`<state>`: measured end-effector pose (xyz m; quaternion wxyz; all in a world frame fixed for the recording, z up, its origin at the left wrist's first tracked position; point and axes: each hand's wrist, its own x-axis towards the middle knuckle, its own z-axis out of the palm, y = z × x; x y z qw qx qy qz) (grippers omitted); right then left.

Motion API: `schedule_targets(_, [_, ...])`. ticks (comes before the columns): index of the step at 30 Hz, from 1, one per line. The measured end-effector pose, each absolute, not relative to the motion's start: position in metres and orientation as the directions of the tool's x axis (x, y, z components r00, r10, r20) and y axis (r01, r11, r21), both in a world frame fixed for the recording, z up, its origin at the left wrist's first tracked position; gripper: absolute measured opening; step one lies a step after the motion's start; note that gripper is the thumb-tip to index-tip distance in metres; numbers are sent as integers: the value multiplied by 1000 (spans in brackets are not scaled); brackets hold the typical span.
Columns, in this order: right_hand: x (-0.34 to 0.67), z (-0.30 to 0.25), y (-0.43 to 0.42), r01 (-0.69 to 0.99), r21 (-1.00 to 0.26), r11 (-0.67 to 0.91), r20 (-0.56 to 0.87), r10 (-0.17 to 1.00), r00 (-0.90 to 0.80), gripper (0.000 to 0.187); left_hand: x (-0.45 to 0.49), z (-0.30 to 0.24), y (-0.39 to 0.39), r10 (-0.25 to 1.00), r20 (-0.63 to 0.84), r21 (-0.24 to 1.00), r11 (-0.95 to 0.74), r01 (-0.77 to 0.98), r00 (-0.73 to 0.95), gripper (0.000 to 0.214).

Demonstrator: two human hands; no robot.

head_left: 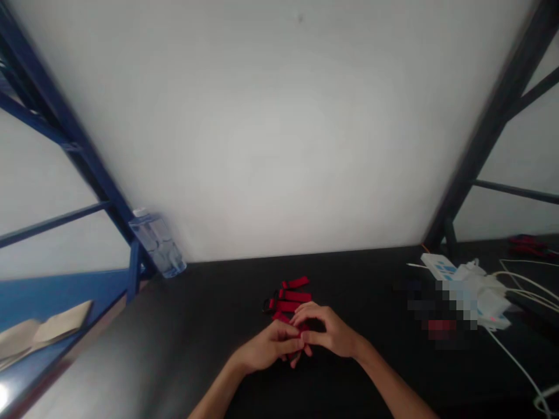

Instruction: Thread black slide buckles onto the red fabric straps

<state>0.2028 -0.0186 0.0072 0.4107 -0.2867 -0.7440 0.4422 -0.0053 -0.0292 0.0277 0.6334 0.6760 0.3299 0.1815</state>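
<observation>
My left hand [271, 347] and my right hand [328, 331] meet over the black table, fingertips pinched together on a red strap [282, 317]. Most of that strap is covered by my fingers, so its shape between them is hard to make out. Just beyond my hands lie several more red straps [294, 296], side by side. Black buckle-like pieces [268, 305] show at their left ends.
A clear bottle [161, 244] with a white cap stands at the back left by a blue metal frame [78, 139]. On the right, a white power strip [439, 266] carries chargers and cables [524, 372]. A white wall rises behind the table [196, 302].
</observation>
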Motion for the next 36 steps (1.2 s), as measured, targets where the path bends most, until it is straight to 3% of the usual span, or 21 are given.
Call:
schedule_targets(2, [203, 3, -18, 130, -893, 432, 330, 822, -465, 9, -7, 26, -27, 719, -136, 975, -26, 222, 682, 35])
schedule_targets(7, [205, -4, -14, 208, -900, 384, 295, 886, -357, 24, -11, 11, -21, 879, -2, 953, -144, 268, 477, 29])
schedule_targets(20, [197, -7, -13, 310, -850, 425, 292, 872, -394, 27, -11, -6, -15, 950, -94, 995, 99, -2, 298, 28])
schedule_targets(26, [200, -11, -9, 261, -889, 377, 268, 889, -372, 30, -12, 4, -17, 922, 0, 995, 40, -95, 388, 27])
schedule_targets(29, [202, -12, -9, 256, -896, 363, 265, 899, -349, 32, -12, 8, -18, 898, 55, 998, -41, -43, 436, 45])
schedule_targets(36, [206, -12, -9, 252, -897, 364, 269, 900, -343, 37, -12, -4, -16, 937, 17, 976, -91, 198, 350, 41])
